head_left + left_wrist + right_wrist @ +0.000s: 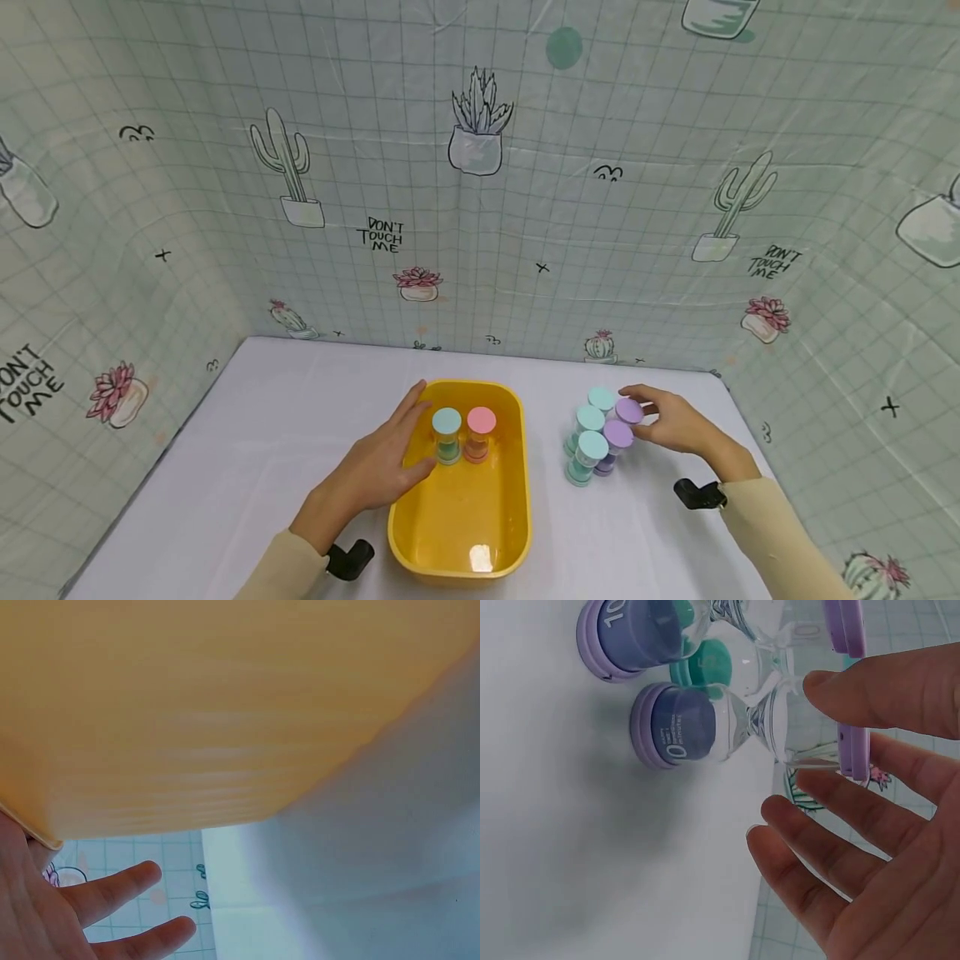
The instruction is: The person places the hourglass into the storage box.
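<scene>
My left hand [378, 462] is at the left rim of a yellow tray [459, 533], fingers spread and thumb over the inside. In the left wrist view, two fingers [112, 892] stretch out straight beside the tray's outer wall [210, 720]. Inside the tray stand a sand timer with a light-blue cap [447, 422] and one with a pink cap [482, 422]. My right hand [675, 421] reaches around the cap of the rear purple sand timer [682, 724], thumb and fingers on opposite sides; the timer stands upright on the table. Firm contact is not plain.
Beside that timer stand another purple sand timer [618, 435] and three mint-capped ones, the nearest mint timer [592, 450] at the front. A white cloth covers the table [300, 400]. Grid-patterned fabric [480, 250] hangs behind and at both sides.
</scene>
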Available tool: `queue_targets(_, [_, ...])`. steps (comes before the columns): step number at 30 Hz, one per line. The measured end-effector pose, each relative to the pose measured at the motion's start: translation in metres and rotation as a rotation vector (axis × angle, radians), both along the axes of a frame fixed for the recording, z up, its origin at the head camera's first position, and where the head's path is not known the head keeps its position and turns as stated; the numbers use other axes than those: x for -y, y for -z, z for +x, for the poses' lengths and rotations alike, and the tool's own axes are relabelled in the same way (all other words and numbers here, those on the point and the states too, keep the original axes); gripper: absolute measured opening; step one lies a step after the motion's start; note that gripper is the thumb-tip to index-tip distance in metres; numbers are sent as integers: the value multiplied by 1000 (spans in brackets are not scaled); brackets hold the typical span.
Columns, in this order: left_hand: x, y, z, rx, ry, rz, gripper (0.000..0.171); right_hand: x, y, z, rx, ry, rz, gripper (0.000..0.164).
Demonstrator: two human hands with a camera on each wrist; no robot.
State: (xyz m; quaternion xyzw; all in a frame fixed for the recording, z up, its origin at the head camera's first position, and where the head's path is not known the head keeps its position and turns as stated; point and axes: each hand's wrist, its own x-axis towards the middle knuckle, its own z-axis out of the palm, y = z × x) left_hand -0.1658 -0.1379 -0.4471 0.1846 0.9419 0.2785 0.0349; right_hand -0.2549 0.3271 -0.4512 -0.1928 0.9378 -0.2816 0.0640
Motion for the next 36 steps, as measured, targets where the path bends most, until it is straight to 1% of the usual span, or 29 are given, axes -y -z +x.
queue_targets(8, [1,1,1,-24,5,10,78,7,2,-1,-5,-3,15,55])
queue_targets(14, [1,0,2,-11,-5,12,78,9,6,-2,-15,-9,46,53])
queue_targets(19, [0,-1,3,-11,8,16,77,9,3,-1,-6,-10,43,50])
queue_targets(25, [-1,2,3,-1,10,20,77,5,2,-1,16,-12,21,43])
queue_targets(27, [-1,1,4,-3,13,19,77,3,1,-1,5,-7,26,41])
queue_targets(33, [-1,-3,3,-17,14,9,77,3,-2,0,16,10,24,40])
queue_targets(36, [0,-3,2,-12,13,4,77,1,-3,0,3,14,39,41])
